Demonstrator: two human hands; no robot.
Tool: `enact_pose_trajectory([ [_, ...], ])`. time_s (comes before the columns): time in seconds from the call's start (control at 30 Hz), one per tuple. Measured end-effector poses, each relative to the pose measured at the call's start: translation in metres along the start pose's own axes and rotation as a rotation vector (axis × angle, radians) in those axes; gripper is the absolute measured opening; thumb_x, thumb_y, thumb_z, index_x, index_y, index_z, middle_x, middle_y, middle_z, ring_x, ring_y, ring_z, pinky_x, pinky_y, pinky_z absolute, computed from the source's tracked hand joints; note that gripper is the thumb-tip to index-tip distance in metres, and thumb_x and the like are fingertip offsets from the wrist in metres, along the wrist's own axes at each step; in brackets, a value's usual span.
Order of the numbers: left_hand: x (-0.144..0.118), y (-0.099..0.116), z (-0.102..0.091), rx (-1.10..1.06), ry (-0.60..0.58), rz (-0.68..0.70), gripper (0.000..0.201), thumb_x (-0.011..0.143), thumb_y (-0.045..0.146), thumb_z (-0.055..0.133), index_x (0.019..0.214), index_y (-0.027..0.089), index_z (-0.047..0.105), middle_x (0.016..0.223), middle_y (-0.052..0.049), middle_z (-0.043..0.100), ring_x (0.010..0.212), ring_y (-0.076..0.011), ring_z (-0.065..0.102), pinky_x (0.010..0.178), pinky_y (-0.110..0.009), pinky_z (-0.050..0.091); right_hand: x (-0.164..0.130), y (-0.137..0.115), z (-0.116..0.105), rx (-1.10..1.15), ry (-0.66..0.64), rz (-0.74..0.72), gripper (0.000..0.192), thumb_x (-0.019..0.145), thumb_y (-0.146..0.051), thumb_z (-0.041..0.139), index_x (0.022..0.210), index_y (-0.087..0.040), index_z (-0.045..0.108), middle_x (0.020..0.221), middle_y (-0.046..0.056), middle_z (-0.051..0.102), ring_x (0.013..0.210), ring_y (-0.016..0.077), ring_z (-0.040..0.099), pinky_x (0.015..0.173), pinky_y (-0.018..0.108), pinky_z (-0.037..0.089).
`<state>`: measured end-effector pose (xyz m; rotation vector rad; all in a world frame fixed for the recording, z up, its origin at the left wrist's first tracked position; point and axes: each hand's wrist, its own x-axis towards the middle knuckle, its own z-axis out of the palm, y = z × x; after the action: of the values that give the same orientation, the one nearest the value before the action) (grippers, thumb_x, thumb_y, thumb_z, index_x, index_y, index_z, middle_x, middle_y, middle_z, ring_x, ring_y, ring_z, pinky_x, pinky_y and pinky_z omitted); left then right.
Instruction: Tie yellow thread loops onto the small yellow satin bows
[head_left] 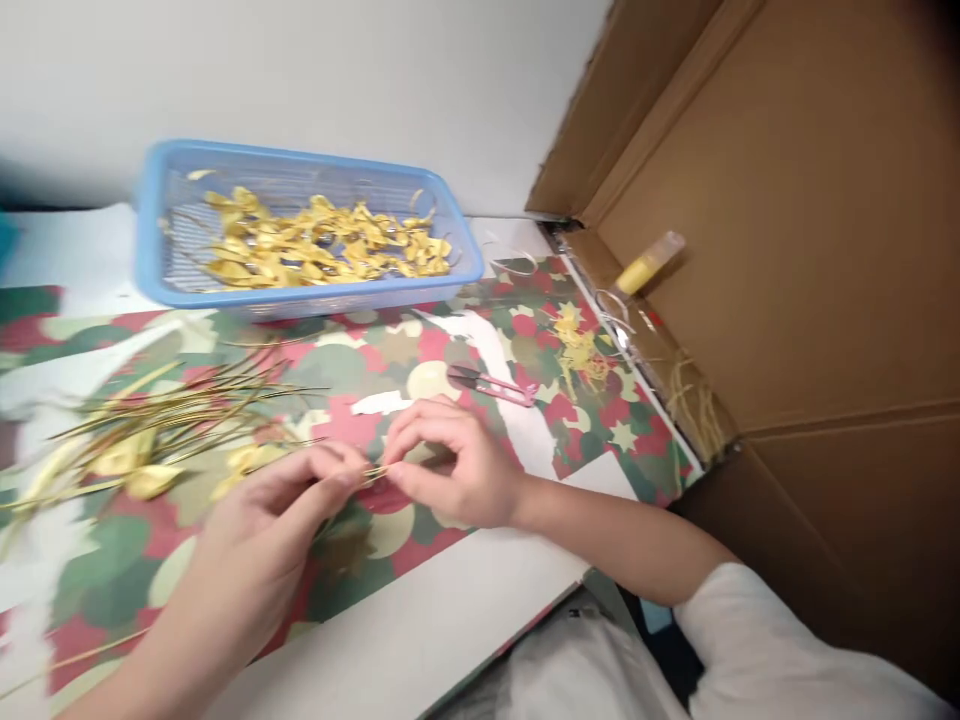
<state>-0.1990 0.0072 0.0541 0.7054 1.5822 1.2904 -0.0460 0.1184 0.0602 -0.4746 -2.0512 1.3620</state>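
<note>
My left hand (255, 540) and my right hand (450, 465) meet over the patterned table cover (615, 430), both pinching a thin gold stem (375, 472) between their fingertips. The stem belongs to a loose bundle of gold stems with yellow petals (165, 430) lying to the left of my hands. Pink thread snips (491, 383) lie just beyond my right hand.
A blue basket (150, 230) holding several yellow petal pieces stands at the back by the wall. Yellow scraps (577, 350) lie near the table's right edge. A yellow-capped bottle (649, 262) rests against a large cardboard sheet (825, 250) on the right.
</note>
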Motion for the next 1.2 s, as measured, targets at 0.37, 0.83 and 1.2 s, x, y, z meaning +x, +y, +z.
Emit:
enact_pose_trajectory([
  [0.37, -0.005, 0.021, 0.016, -0.308, -0.089, -0.288, 0.031, 0.069, 0.033, 0.071, 0.056, 0.015, 0.05, 0.072, 0.002, 0.048, 0.058, -0.0076, 0.033, 0.053, -0.02, 0.028, -0.006, -0.003, 0.001, 0.038, 0.005, 0.105, 0.011, 0.081, -0.014, 0.061, 0.071, -0.019, 0.063, 0.081, 0.004, 0.065, 0.085, 0.0178, 0.058, 0.078, 0.034, 0.046],
  [0.83, -0.007, 0.018, 0.012, -0.168, -0.087, -0.042, 0.028, 0.081, 0.029, 0.066, 0.06, 0.017, 0.054, 0.073, 0.001, 0.054, 0.066, -0.0104, 0.045, 0.06, -0.022, 0.036, -0.008, -0.009, -0.003, -0.101, 0.134, -0.054, 0.008, 0.079, -0.018, 0.056, 0.079, -0.02, 0.063, 0.083, 0.003, 0.063, 0.083, 0.0191, 0.059, 0.078, 0.038, 0.046],
  [1.2, -0.009, 0.017, 0.013, -0.135, -0.098, 0.018, 0.024, 0.084, 0.028, 0.065, 0.063, 0.017, 0.057, 0.074, 0.0, 0.058, 0.067, -0.0102, 0.049, 0.06, -0.021, 0.039, -0.009, -0.007, 0.005, -0.434, 0.171, -0.289, 0.01, 0.081, -0.018, 0.07, 0.075, -0.023, 0.065, 0.079, 0.002, 0.065, 0.075, 0.0168, 0.055, 0.071, 0.035, 0.044],
])
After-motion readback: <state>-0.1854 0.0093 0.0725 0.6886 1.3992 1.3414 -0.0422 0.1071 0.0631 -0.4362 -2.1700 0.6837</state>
